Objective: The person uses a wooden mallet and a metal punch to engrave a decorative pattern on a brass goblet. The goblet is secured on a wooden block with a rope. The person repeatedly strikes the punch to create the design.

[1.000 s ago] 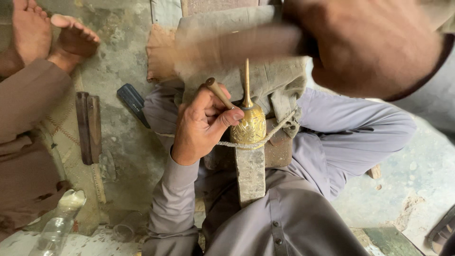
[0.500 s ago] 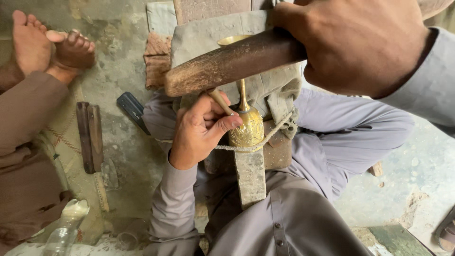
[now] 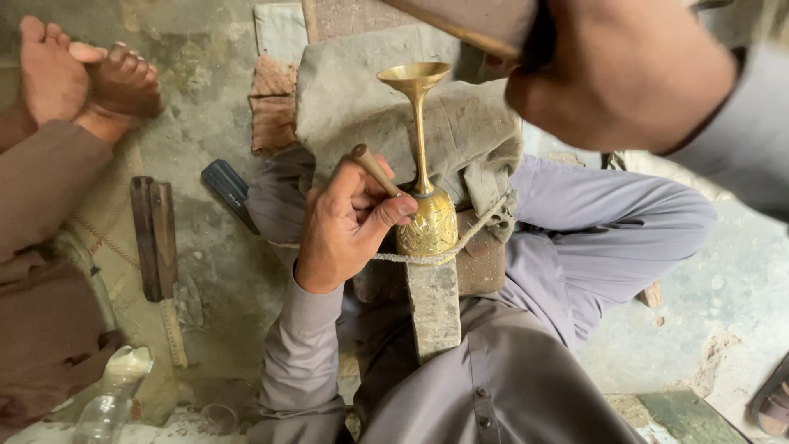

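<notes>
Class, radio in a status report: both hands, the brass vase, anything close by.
Left hand grips chisel against brass vase. Right hand holds wooden mallet raised above. Cord ties vase to block. Another person's feet nearby.

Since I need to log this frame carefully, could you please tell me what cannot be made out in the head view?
- Wooden mallet: cut off by the top edge, blurred, its head unseen.
- Right hand: blurred, so its grip is unclear.
- Punch tip: the left hand holds the punch, whose tip is hidden behind the thumb against the brass vase.
- Person at left: cut off by the frame edge.
</notes>
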